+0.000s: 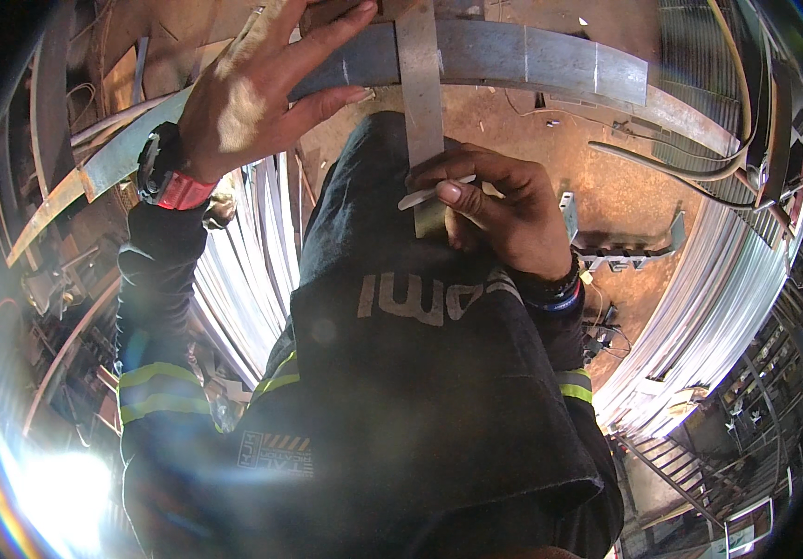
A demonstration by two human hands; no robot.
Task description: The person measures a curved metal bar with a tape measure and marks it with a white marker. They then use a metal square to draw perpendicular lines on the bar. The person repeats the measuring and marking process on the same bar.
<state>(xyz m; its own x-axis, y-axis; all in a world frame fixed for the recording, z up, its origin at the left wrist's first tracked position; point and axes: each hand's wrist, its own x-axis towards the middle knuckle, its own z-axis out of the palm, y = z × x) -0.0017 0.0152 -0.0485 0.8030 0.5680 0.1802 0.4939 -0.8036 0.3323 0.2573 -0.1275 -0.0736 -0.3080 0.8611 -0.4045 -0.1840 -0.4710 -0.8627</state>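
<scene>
A curved grey metal strip [485,51] with thin white marks across it arches over the far side. A straight flat metal bar [420,79] lies across it and runs back toward me. My right hand [509,210] is closed at the bar's near end, with a white chalk stick [434,193] pinched between thumb and fingers. Its fingers also lie over the bar; whether they grip it is hard to tell. My left hand [257,93] is open, fingers spread, over the strip's left part, its fingertips near a brown piece at the top edge.
Bundles of long shiny metal strips [243,270] lie at left, and more strips [700,307] at right. A hose [672,172] curves at the far right. On the brown floor lies a toothed metal bracket [630,253]. Bright glare covers the lower left.
</scene>
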